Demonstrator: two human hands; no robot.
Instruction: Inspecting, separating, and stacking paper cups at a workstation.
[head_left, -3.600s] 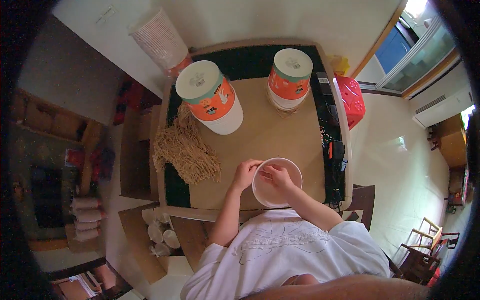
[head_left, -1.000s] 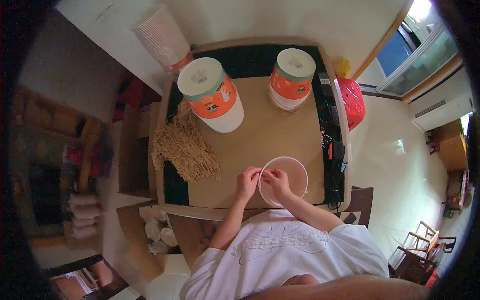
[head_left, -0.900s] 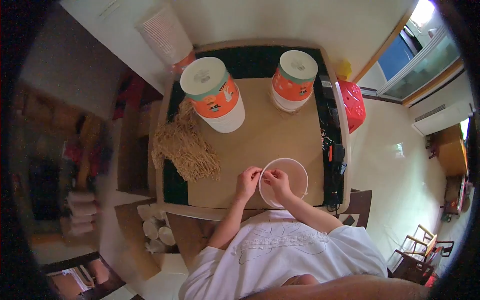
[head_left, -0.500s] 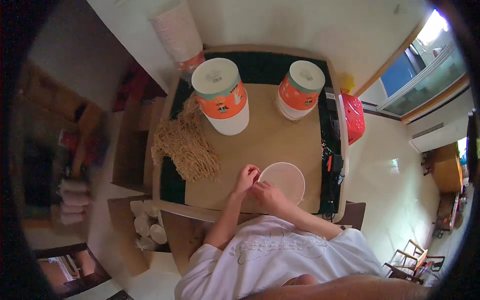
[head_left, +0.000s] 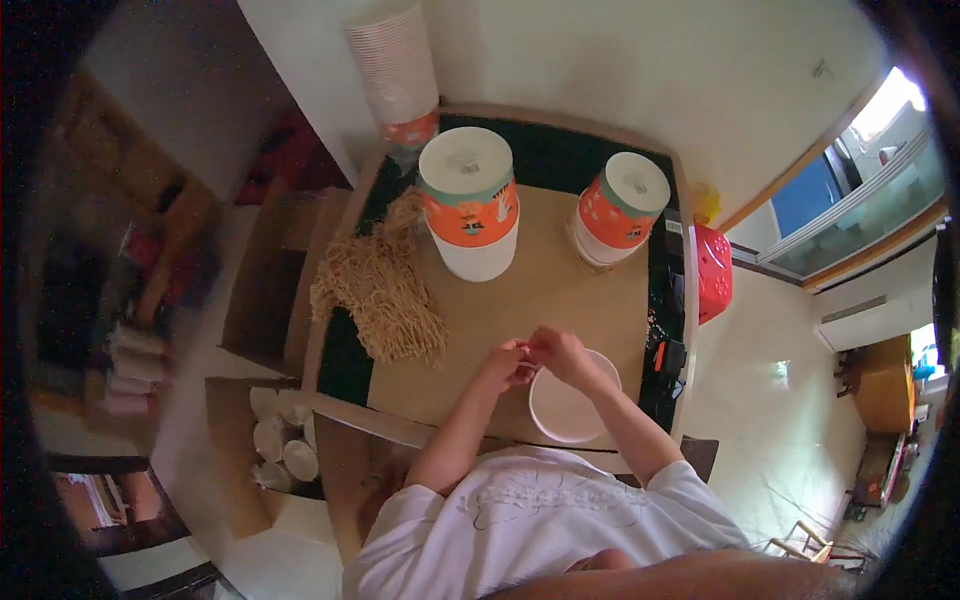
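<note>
Head view: I saw the white tub (head_left: 575, 408) over the near edge of the brown mat (head_left: 550, 285), mouth upward, long axis roughly upright. Left hand (head_left: 508, 366) and right hand (head_left: 563, 354) were together by its rim, above the mat, fingertips drawn narrow; couldn't tell what they held.

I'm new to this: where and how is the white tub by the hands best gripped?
I'd probably pinch the white tub by its near-left rim, from the near side: its round top is open and that edge is bare, while left hand and right hand crowd the far-left, right forearm the right.
</note>
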